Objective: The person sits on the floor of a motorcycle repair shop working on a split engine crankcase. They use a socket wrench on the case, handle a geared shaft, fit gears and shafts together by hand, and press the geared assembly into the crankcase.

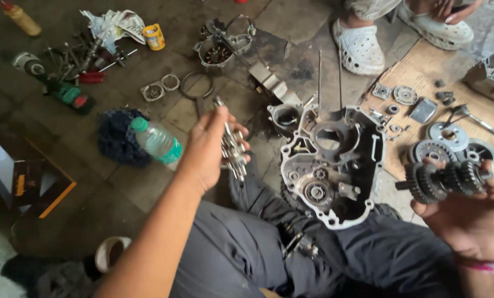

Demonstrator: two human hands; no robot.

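Observation:
My left hand point(208, 146) is raised over the floor and grips a bundle of metal wrenches point(233, 149) hanging from its fingers. My right hand point(468, 212) at the right edge holds a dark gear shaft point(443, 181) with several toothed gears on it, lying sideways across the fingers. Between both hands a grey engine crankcase half point(335, 165) rests on my lap against my dark trousers point(269, 248), its open side up, with bearings and holes showing.
Cardboard point(423, 72) at the right carries gears, washers and small parts. Another person's white clogs point(360, 47) stand at the top. A plastic bottle point(158, 142) on a dark rag, tools, a yellow tin point(154, 36) and an engine cover point(222, 47) lie on the floor.

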